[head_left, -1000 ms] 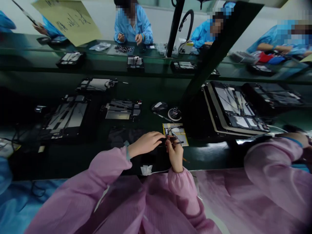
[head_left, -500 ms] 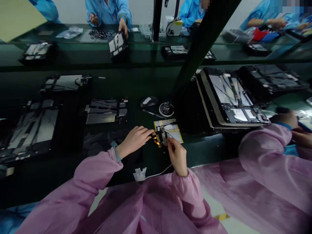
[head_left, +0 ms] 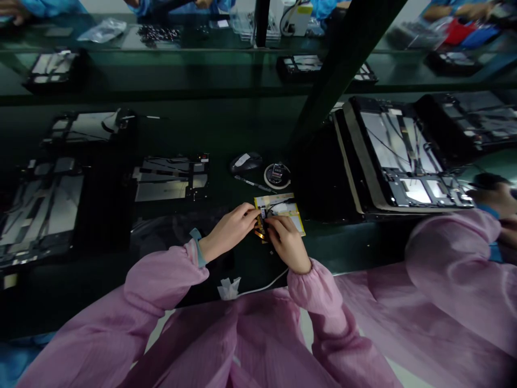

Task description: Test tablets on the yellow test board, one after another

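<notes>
A small flat assembly with yellow edges (head_left: pixel 297 221), perhaps a battery pack, lies on the dark green bench in front of me. Over its left part is a dark circuit piece with a shiny copper-coloured flex strip (head_left: pixel 259 234). My left hand (head_left: pixel 234 229) pinches the left side of that circuit piece with its fingertips. From the right, my right hand (head_left: pixel 288 242) has thumb and fingers closed on the same piece, covering much of it. Just beyond sit a black computer mouse (head_left: pixel 246 161), a pen-like stick (head_left: pixel 255 184) and a round white-rimmed item (head_left: pixel 277 175).
An opened tablet-like unit (head_left: pixel 172 178) lies left, with more beyond it. Tilted units (head_left: pixel 404 145) are stacked at right beside a dark slanted post (head_left: pixel 343 64). A white cable (head_left: pixel 262 289) runs along the near edge. A co-worker's pink sleeve (head_left: pixel 448 237) is close on my right.
My right hand has moved up and left over the circuit piece, closer to my left hand. The view has tilted down slightly. The co-worker's hand holding a unit across the bench is out of sight.
</notes>
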Demonstrator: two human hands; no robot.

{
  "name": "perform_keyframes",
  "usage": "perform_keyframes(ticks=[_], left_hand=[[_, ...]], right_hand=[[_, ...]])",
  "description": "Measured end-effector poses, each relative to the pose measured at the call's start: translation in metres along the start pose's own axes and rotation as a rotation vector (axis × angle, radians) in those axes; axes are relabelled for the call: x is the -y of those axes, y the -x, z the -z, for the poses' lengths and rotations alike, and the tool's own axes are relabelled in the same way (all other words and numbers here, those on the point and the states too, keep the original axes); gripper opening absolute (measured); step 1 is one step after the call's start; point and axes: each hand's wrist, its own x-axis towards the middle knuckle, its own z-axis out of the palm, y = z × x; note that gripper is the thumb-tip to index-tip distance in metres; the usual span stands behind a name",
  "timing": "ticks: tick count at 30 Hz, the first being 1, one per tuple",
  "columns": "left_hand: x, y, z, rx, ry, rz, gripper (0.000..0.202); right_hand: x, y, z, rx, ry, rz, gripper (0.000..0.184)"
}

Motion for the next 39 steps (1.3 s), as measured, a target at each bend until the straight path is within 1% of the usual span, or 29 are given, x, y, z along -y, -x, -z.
perform_keyframes(ticks=[4,5,7,13,27,31,36,39], left_hand=[[0.005,0.000,-0.002,0.154,-0.024,-0.084,0.019],[0.006,0.000,-0.002,0.183,-0.027,-0.098,0.019],[0.009,0.000,-0.001,0.204,-0.027,-0.117,0.022],[0.015,0.001,-0.001,0.139,0.004,-0.161,0.021],[0.010,-0.001,-0.004,0.126,0.031,-0.115,0.021],[0.009,0.001,-0.006,0.130,0.005,-0.135,0.021],[0.009,0.004,-0.004,0.087,0.090,-0.084,0.022],[0.009,0.004,-0.005,0.095,0.056,-0.112,0.023]], right_hand=[[-0.005,-0.001,-0.006,-0.017,-0.013,-0.005,0.026],[-0.006,0.000,-0.007,-0.021,-0.014,-0.006,0.026],[-0.006,0.001,-0.008,-0.027,-0.013,-0.004,0.025],[-0.006,-0.001,-0.009,-0.012,0.007,-0.023,0.027],[-0.007,0.000,-0.012,0.005,0.058,-0.009,0.029],[-0.007,0.001,-0.011,0.001,0.062,0.004,0.029],[-0.008,0.001,-0.011,0.004,0.060,0.000,0.031],[-0.008,0.001,-0.012,-0.001,0.062,0.005,0.031]])
